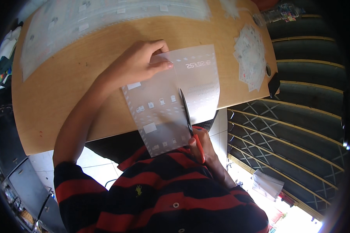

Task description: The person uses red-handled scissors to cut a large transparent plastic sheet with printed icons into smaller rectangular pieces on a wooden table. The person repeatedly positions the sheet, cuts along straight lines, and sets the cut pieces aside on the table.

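From my head, my left hand pinches the far edge of a frosted, white-printed plastic sheet over the tan wooden surface; my right hand, nearer me, grips red-handled black scissors, blades pointing away along the sheet.

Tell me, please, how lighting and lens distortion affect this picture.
All in the head view: fisheye distortion bows the edges of the table, and the corners fall to black; glare washes out the lower right; the translucent sheet looks brightest on its right, beyond the scissors.
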Demonstrator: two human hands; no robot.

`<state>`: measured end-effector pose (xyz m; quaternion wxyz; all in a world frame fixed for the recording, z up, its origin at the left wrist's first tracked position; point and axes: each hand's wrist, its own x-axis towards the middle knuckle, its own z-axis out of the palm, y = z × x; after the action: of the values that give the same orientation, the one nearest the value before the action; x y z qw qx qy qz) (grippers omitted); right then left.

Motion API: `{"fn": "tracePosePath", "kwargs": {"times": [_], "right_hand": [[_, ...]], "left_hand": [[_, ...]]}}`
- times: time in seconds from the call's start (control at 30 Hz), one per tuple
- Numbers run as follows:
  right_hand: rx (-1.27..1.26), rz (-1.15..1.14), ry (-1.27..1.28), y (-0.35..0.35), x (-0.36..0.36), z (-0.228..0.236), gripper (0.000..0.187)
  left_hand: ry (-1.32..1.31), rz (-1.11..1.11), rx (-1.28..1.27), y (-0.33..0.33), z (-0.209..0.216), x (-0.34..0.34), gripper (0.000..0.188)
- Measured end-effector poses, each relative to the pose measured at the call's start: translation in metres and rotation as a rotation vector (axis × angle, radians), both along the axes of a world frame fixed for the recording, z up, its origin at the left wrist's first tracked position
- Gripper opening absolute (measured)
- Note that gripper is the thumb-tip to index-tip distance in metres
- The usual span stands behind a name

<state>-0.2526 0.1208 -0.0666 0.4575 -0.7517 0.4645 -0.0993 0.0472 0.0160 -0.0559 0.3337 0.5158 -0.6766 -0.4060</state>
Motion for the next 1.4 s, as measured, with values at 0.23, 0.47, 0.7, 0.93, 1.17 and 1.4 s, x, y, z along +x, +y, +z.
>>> {"fn": "tracePosePath", "kwargs": {"times": [0.23,0.47,0.7,0.93,1.17,1.4], "right_hand": [[0.041,-0.007,-0.069,-0.002,0.006,-0.009,0.094],[0.059,-0.033,0.011,-0.006,0.007,-0.002,0.091],[-0.030,-0.085,0.039,-0.009,0.018,0.015,0.091],[-0.110,-0.092,0.049,-0.010,0.025,0.024,0.091],[-0.088,-0.078,0.087,-0.012,0.021,0.023,0.086],[-0.149,-0.111,0.149,-0.016,0.031,0.033,0.088]], "left_hand": [[0.131,-0.087,0.276,-0.002,0.007,0.004,0.020],[0.151,-0.081,0.187,-0.004,0.000,0.006,0.022],[0.160,-0.014,0.065,-0.006,0.005,0.013,0.024],[0.156,-0.016,0.058,-0.003,0.009,0.012,0.025],[0.205,-0.024,0.051,-0.003,0.008,0.015,0.025],[0.264,-0.021,0.062,-0.001,0.011,0.016,0.025]]}}
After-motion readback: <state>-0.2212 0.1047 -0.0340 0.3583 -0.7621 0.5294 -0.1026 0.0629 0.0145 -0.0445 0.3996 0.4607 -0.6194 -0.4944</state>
